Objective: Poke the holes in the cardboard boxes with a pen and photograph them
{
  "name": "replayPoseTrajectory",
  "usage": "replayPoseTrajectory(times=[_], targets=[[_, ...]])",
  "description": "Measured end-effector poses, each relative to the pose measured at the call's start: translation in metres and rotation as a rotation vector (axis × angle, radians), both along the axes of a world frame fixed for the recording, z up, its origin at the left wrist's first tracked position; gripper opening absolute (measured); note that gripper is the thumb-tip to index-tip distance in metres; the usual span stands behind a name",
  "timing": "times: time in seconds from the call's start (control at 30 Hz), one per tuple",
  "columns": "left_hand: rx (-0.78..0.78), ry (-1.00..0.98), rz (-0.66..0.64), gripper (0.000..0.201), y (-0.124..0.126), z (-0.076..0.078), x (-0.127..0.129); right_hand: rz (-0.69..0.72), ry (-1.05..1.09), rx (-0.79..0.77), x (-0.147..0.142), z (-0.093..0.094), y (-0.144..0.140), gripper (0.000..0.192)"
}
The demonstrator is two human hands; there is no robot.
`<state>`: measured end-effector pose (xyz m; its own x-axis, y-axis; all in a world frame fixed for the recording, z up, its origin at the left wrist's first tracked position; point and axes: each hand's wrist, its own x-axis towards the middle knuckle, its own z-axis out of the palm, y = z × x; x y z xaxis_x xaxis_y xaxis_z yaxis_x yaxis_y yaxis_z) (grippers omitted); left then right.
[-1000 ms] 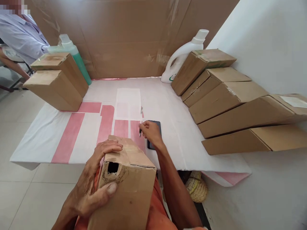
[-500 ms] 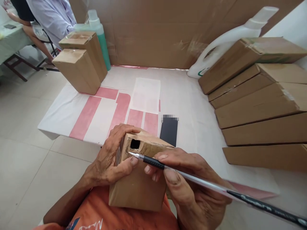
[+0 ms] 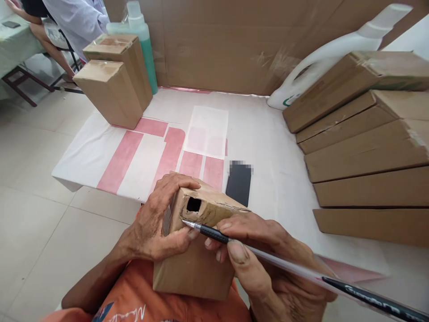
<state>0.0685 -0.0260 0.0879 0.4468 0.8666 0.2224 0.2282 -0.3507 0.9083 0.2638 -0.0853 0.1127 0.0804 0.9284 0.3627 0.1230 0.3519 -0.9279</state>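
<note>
Low in the frame's centre we see the holed cardboard box on the lap; beyond it a white-and-pink table sheet over pale floor tiles. We see the left hand wrapped around the box; the right hand pinches a pen, tip just below the hole.

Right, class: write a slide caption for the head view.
Left hand steadies a brown cardboard box while right hand puts a black pen beside its hole.

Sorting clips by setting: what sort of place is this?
Probably a makeshift packing workspace: a low table under a sheet, a row of cardboard boxes by the wall, a cardboard screen behind.
</note>
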Motion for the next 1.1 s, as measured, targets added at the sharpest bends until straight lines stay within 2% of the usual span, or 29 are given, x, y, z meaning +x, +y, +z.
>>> replayPoseTrajectory(times=[0.13,0.27,0.37,0.43,0.5,0.53,0.6,0.67,0.77,0.83,0.93,1.1], targets=[[-0.004,-0.031,-0.012,0.052,0.000,-0.002,-0.003,-0.157,0.058,-0.031,-0.003,0.000,-0.006,0.017],[-0.030,-0.048,-0.012,0.053,0.000,-0.004,-0.005,-0.277,0.089,0.007,-0.001,0.001,-0.001,0.010],[-0.043,-0.033,-0.014,0.053,0.000,-0.003,-0.006,-0.382,0.218,0.099,0.011,0.000,0.027,0.006],[-0.066,-0.017,-0.011,0.053,-0.001,-0.002,-0.008,-0.424,0.265,0.113,0.026,-0.008,0.061,0.018],[-0.096,-0.016,0.000,0.052,-0.002,-0.002,-0.010,-0.404,0.102,-0.030,0.042,-0.026,0.102,0.027],[-0.113,-0.018,0.009,0.051,-0.002,-0.003,-0.012,-0.347,-0.083,-0.188,0.048,-0.038,0.122,0.027],[-0.129,-0.021,0.031,0.050,-0.003,-0.005,-0.015,-0.148,-0.610,-0.623,0.055,-0.064,0.160,0.030],[-0.130,-0.016,0.055,0.049,-0.004,-0.007,-0.017,-0.068,-0.759,-0.766,0.051,-0.088,0.187,0.023],[-0.151,-0.001,0.079,0.050,-0.004,-0.009,-0.019,-0.050,-0.857,-0.850,0.037,-0.110,0.209,0.016],[-0.164,0.008,0.058,0.052,-0.003,-0.009,-0.020,-0.056,-0.897,-0.874,0.029,-0.114,0.211,0.017],[-0.160,0.050,-0.020,0.061,-0.003,-0.010,-0.025,-0.094,-0.928,-0.870,0.030,-0.109,0.200,0.028],[-0.143,0.106,-0.102,0.093,-0.008,-0.017,-0.034,-0.309,-0.988,-0.859,0.047,-0.105,0.139,0.055]])
